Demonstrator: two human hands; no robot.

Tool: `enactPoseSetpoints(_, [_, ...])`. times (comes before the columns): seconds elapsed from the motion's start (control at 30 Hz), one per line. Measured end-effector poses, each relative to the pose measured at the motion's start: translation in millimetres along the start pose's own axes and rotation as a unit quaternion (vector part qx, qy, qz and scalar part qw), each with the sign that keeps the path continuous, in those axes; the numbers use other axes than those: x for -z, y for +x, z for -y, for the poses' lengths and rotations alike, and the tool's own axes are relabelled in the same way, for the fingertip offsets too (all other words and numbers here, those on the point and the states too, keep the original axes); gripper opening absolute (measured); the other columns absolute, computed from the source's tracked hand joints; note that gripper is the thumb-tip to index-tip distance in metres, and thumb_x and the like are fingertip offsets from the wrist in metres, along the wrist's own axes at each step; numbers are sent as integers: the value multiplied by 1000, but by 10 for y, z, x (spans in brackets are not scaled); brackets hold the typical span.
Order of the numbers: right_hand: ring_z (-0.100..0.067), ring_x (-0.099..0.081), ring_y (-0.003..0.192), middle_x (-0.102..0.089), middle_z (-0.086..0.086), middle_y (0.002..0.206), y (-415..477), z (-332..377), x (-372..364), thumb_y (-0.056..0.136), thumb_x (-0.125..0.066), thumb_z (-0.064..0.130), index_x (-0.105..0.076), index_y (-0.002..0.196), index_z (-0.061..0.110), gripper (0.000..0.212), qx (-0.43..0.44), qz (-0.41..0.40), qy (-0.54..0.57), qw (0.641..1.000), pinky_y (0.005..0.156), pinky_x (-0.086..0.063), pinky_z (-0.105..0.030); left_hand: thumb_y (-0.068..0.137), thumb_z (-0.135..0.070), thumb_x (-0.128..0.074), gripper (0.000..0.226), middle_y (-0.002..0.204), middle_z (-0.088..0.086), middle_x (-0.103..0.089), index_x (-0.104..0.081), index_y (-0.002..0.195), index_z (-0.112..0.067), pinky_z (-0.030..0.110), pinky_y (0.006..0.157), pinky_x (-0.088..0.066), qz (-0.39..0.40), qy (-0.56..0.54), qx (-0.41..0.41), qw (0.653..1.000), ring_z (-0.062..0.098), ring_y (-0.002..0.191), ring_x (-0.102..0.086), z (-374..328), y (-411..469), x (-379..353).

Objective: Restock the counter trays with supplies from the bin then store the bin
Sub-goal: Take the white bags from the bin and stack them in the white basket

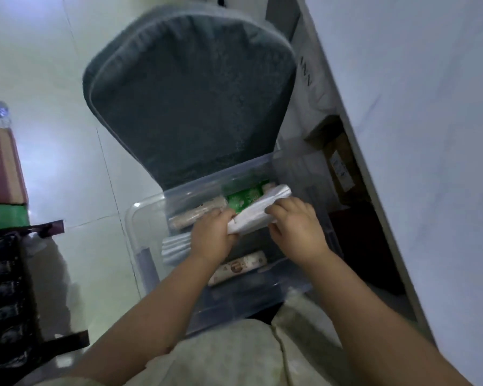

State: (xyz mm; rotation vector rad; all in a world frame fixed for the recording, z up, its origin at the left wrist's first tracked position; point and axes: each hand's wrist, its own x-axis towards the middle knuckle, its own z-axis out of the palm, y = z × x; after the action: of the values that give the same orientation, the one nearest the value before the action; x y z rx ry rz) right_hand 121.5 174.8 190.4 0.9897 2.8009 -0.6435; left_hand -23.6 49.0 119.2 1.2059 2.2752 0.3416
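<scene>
Glossy pale floor tiles [67,135]; grey cushioned chair [190,98]; white cabinet [430,135].

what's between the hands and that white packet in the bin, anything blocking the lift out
Nothing visible. Both the left hand and right hand already grip the white packet, and the clear bin is open above it.

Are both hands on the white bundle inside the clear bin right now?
Yes, the left hand grips one end of the white bundle and the right hand the other, above the clear bin.
</scene>
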Motion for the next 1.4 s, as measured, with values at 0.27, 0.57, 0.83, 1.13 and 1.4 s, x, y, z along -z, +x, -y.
enactPoseSetpoints(0.27, [-35,-57,98,-65,-8,107,-488,507,972,80,-53,21,-66,106,12,30,-47,-148,-50,987,79,-45,-45,66,-29,-79,38,87,4,-55,-55,94,-23,36,64,-36,-112,38,-81,990,31,85,-54,-384,-148,1214])
enactPoseSetpoints(0.57, [-35,-57,91,-65,-8,102,-1660,723,1642,69,-69,5,-67,99,10,30,-167,-288,-93,938,71,-46,-43,65,-38,-80,42,86,-3,-48,-49,92,-28,33,59,-40,-118,-11,-278,953,22,74,-48,-1729,-499,2148])
enactPoseSetpoints(0.83, [-31,-54,104,-63,-6,114,-2884,563,1944,81,-66,16,-62,116,12,35,-299,-383,-93,869,85,-43,-43,63,-43,-75,40,81,-5,-54,-42,83,-31,27,49,-33,-15,-79,-424,902,15,66,-53,-3179,-1310,1835])
enactPoseSetpoints(1.13, [-8,-58,90,-53,19,108,-4370,106,1799,82,-57,55,-35,125,49,49,-413,-543,227,695,71,-53,-34,57,-41,-86,45,86,-3,-67,-57,88,-25,36,66,-57,225,-234,-422,846,13,75,-66,-4367,-2418,960])
enactPoseSetpoints(1.4, [-1,-64,72,-59,9,106,-5363,-561,1808,82,-71,29,-38,120,46,53,-370,-594,367,613,55,-49,-13,63,-25,-88,49,99,7,-72,-60,101,-13,39,66,-60,398,-333,-315,795,23,79,-72,-5205,-3091,257])
